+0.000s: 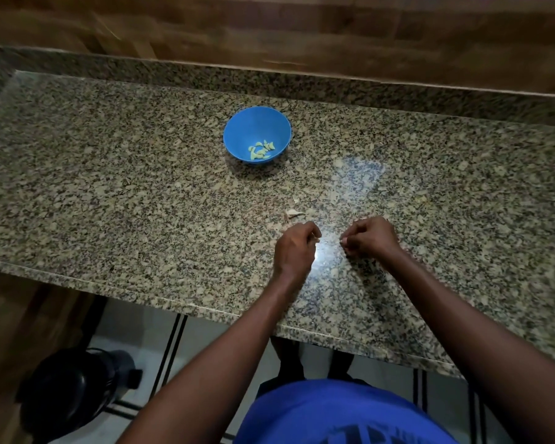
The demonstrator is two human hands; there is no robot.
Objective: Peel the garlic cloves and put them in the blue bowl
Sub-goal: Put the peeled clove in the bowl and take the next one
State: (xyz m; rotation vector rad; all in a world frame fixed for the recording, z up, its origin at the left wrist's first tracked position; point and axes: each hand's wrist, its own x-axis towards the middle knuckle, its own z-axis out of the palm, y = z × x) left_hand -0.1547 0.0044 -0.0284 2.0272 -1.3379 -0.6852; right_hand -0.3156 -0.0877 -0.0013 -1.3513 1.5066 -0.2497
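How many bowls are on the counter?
1: the blue bowl stands on the granite counter, beyond both hands, with peeled garlic cloves inside.

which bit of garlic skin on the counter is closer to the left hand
The larger pale skin scrap just beyond the left hand; the smaller scrap lies farther toward the blue bowl.

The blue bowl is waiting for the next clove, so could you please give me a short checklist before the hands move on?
1. Blue bowl upright on the counter: ok.
2. Peeled cloves inside the bowl: ok.
3. Path from hands to bowl unobstructed: ok.
4. Left hand pinching something pale: ok; clove or skin: cannot tell.
5. Right hand contents: cannot tell.
6. Loose skin kept outside the bowl: ok.
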